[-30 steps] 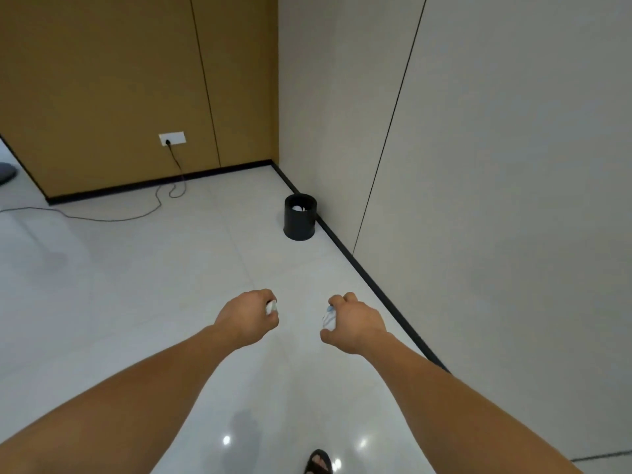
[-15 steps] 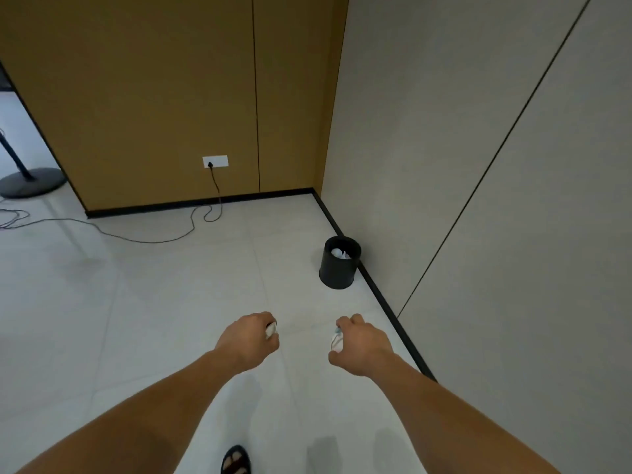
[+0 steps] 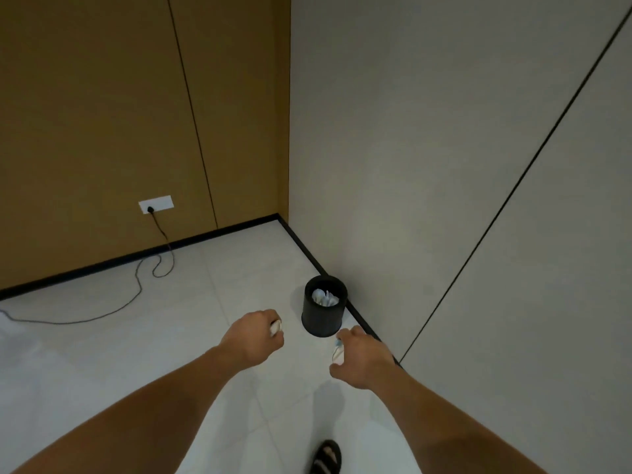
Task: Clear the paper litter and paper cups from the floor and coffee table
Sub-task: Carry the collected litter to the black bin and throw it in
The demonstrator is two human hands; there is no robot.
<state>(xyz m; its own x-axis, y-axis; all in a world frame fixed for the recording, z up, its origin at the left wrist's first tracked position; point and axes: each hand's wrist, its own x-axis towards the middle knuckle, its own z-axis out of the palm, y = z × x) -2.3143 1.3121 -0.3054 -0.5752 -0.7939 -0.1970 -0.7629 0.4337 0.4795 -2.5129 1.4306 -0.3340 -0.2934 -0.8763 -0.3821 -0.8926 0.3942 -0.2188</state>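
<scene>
Nearer now, the bin (image 3: pixel 321 326) at the wall edge of the floor (image 3: pixel 191 336) (paper (image 3: pixel 325 297) already inside); left hand (image 3: pixel 254 336) and right hand (image 3: pixel 363 359) each clutch undropped litter (image 3: pixel 275 327).

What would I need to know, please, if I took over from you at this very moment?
Left hand: fingers curled round a white scrap.
Right hand: grips a white-and-blue scrap.
Bin: black, upright on the floor by the right wall, just ahead of both hands; white paper lies inside.
Done: some litter is binned, and two scraps are in hand.
Left: probably drop both scraps into the bin. The coffee table is out of view, so I cannot tell what remains there.
</scene>
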